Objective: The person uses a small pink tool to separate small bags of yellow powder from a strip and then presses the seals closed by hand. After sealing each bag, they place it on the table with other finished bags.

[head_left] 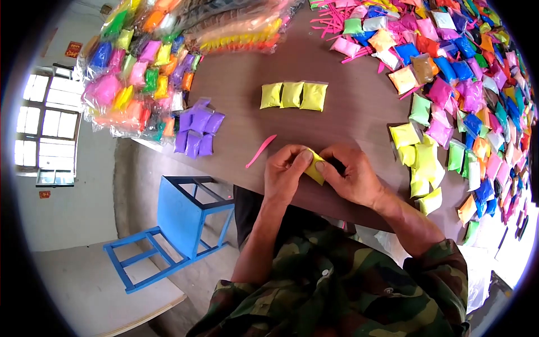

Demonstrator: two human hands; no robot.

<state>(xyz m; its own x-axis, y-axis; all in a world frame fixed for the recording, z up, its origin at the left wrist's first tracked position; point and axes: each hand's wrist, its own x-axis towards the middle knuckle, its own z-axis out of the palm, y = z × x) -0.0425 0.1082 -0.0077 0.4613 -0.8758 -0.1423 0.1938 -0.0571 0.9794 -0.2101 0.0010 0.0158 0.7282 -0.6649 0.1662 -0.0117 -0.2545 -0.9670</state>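
Observation:
Near the table's front edge, a small yellow packet (315, 173) is pinched between both hands. My left hand (285, 170) is closed on its left side, thumb on top. My right hand (352, 175) grips its right side with thumb and fingers, so part of the packet is hidden. Beyond the hands, three yellow packets (291, 95) lie side by side in a row. A pink plastic modelling tool (261, 150) rests on the table left of my left hand. To the right of my right hand lies a loose group of yellow packets (425, 163).
Purple packets (199, 126) sit at the table's left edge, beside large clear bags of coloured packets (143, 73). A big heap of mixed packets (449, 73) covers the right side, with pink tools (331, 21) behind. A blue chair (181, 216) stands on the floor at left.

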